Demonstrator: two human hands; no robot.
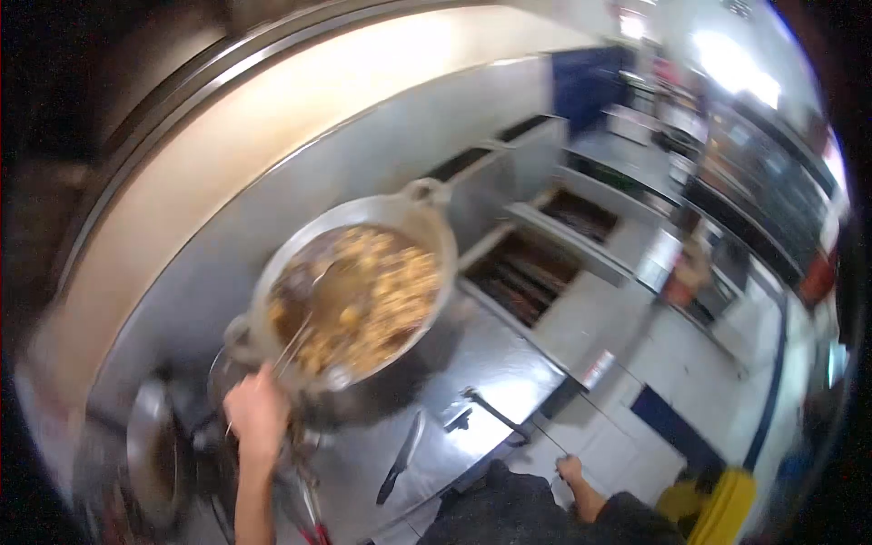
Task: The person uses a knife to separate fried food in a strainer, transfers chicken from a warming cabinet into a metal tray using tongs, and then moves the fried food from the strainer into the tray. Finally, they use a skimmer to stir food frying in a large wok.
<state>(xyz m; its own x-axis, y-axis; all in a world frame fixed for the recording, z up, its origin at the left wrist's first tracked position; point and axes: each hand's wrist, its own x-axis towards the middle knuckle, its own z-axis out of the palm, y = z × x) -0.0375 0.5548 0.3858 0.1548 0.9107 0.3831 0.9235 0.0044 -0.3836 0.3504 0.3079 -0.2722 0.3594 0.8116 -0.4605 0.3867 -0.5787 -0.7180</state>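
My left hand (pixel 259 409) is closed around the handle of a round-bowled skimmer (pixel 340 283). The skimmer's bowl rests among many golden pieces (pixel 404 300) in dark liquid, inside a large metal wok (pixel 445 238) with loop handles. My left hand is just outside the wok's near rim. Low on the right, my right hand (pixel 570 469) hangs beside my dark clothing, away from the wok. Its fingers are curled closed; whether anything is in them cannot be made out. Motion blurs the picture.
A black-handled knife (pixel 400 459) lies on the steel counter (pixel 500 359). Two fryer basins (pixel 522 272) stand beyond the wok. At lower left are another metal pan (pixel 154 454) and a red-handled utensil (pixel 313 513). A yellow object (pixel 724 509) stands at lower right, near the tiled floor (pixel 590 427).
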